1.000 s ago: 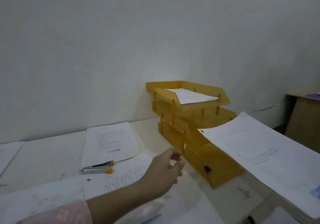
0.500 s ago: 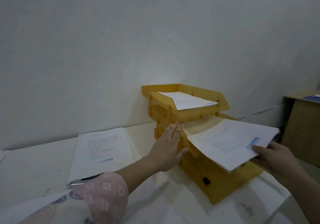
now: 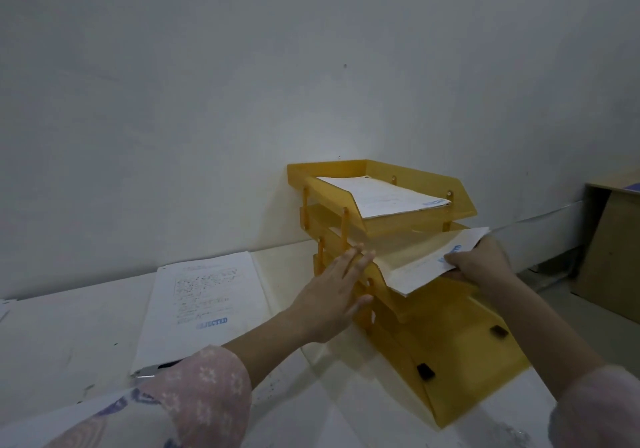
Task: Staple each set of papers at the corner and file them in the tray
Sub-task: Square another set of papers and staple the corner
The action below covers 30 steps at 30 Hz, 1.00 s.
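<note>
A yellow three-tier tray (image 3: 464, 368) stands on the white table against the wall. Its top tier holds a paper stack (image 3: 384, 196). My right hand (image 3: 479, 262) grips the near edge of a paper set (image 3: 420, 262) that lies partly inside the middle tier. My left hand (image 3: 337, 293) rests flat, fingers apart, against the left side of the tray. The stapler (image 3: 149, 371) lies at the lower left, mostly hidden by my pink sleeve.
A printed paper set (image 3: 204, 295) with a blue stamp lies on the table left of the tray. More sheets (image 3: 41, 423) lie at the bottom left. A wooden desk (image 3: 613, 250) stands at the right beyond the table's edge.
My right hand has pushed the paper set further into the middle tier. My left hand moved from the table to the tray's left side and stays pressed there.
</note>
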Each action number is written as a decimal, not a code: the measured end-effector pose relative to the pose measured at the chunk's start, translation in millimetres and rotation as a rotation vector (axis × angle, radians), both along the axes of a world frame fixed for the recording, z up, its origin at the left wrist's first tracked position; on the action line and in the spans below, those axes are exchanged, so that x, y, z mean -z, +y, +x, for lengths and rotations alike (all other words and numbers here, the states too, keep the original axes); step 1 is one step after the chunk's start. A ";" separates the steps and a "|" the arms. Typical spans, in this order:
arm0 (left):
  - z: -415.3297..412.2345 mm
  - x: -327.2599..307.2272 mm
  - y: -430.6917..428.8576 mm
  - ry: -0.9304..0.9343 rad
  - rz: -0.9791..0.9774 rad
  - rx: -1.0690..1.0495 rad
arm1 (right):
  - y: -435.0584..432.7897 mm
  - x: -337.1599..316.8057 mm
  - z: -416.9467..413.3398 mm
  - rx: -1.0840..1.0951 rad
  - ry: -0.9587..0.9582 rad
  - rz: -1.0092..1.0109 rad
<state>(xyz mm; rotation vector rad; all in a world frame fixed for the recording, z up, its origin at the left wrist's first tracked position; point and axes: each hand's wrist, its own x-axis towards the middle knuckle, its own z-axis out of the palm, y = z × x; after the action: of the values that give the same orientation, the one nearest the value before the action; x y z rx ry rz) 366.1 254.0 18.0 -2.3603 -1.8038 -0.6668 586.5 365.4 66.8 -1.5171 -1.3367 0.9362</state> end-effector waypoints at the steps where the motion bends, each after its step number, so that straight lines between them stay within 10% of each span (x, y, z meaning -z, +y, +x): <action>1: -0.8 0.5 0.2 0.002 -0.004 0.004 | 5.7 2.2 -2.6 0.000 -0.001 -0.010; 11: -3.0 1.3 2.0 -0.001 -0.013 0.026 | 29.4 12.5 -12.9 0.030 -0.148 -0.056; 30: -16.2 1.1 -15.4 0.129 -0.095 -0.002 | 15.1 24.8 -40.6 -0.035 -1.059 0.092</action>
<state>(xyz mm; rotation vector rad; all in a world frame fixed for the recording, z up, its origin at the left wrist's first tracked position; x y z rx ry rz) 349.9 238.6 16.8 -2.3980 -1.8210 -0.4261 545.8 380.4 42.0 -2.0025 -2.0741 0.0004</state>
